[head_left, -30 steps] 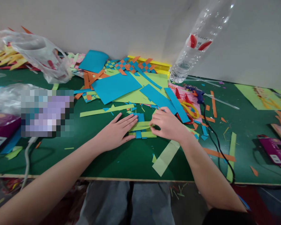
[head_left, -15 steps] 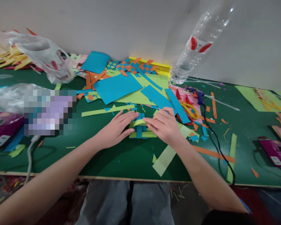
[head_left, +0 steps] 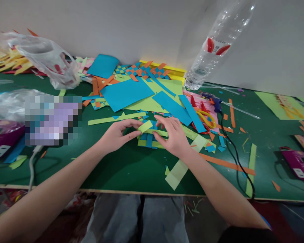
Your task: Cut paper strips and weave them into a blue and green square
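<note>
A small weave of blue and light green paper strips (head_left: 149, 141) lies flat on the green table in front of me. At its left side my left hand (head_left: 121, 133) pinches the folded-up end of a light green paper strip (head_left: 145, 126) between thumb and fingers. My right hand (head_left: 173, 135) is at the weave's right side, with thumb and forefinger spread apart. The right thumb tip is at a green strip; I cannot tell whether it presses on it. The fingers partly hide the weave's right edge.
Blue paper sheets (head_left: 126, 94) and woven blue-orange pieces (head_left: 147, 71) lie behind. Yellow-handled scissors (head_left: 207, 118), a corded glue gun (head_left: 215, 103) and a plastic bottle (head_left: 210, 50) are at the right. A pale green strip (head_left: 177, 175) lies beside my right forearm. A plastic bag (head_left: 53, 60) stands at the left.
My left hand has gone from lying flat on the weave to pinching a green strip, whose end is now raised. My right hand's fingers have spread apart.
</note>
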`<action>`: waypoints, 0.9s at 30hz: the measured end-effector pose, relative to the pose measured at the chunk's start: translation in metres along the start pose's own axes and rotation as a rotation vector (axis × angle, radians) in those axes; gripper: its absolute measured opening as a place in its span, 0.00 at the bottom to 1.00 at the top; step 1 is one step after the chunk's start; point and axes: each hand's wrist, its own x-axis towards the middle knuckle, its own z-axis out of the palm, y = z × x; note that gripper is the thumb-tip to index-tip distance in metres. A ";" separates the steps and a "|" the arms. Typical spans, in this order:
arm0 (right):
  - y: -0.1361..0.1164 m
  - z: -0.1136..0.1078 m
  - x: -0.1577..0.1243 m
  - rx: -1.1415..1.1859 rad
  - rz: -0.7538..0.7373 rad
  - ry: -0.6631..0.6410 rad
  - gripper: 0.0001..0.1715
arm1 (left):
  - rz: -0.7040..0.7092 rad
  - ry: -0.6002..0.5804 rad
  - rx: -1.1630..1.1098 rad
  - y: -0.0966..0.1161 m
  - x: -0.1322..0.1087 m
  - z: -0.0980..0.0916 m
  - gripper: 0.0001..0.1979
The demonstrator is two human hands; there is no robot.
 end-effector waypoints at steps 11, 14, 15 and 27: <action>0.005 0.007 -0.004 -0.011 -0.213 -0.310 0.16 | -0.131 -0.025 0.121 0.006 0.000 -0.009 0.16; 0.005 0.008 -0.005 -0.011 -0.212 -0.319 0.16 | -0.104 -0.034 0.174 0.006 -0.001 -0.011 0.16; 0.006 0.008 -0.005 -0.008 -0.212 -0.311 0.16 | -0.087 -0.034 0.193 0.005 -0.001 -0.012 0.15; 0.008 0.006 -0.004 0.010 -0.201 -0.276 0.15 | 0.022 0.015 0.421 -0.009 0.000 -0.018 0.12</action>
